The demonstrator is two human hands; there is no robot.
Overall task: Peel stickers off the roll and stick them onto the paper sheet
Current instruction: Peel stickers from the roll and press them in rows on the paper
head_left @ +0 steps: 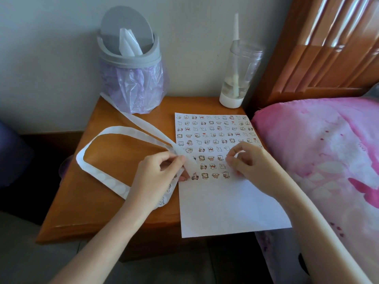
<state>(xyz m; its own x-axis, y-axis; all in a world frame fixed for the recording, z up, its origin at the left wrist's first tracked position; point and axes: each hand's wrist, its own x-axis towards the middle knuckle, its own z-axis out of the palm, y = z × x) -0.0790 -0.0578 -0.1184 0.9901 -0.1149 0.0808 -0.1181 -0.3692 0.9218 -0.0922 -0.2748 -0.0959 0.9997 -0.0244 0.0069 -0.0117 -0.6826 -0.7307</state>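
Head view, one frame.

- Paper sheet (229, 210): lies flat on the right part of the desk (86, 201); its near edge overhangs the desk front. Far half covered with rows of small cartoon stickers (213, 128); near half bare white.
- Sticker strip (96, 138): a long white backing band, looped across the left and centre of the desk. One end runs far-left toward the bin; the loop comes back to the left edge of the sheet. Pale round spots show along the near-left stretch. A short printed length shows under the left wrist.
- Left hand (162, 173): fingers curled round the strip, gripping it right at the sheet's left edge, beside the lowest sticker rows. Fingertips touch the sheet margin.
- Right hand (248, 162): over the right-centre of the sheet, level with the lower rows, fingers curled, thumb and forefinger tips drawn close together. Whether a sticker sits between them: cannot tell, too small.
- Hands near each other, apart, with several stuck stickers between them.
- Grey swing-lid bin (131, 58) with a purple liner, far left of the desk.
- Clear bottle (240, 74) with straw, far right.
- Pink pillow (317, 150), right of the desk, below a wooden headboard (328, 48).
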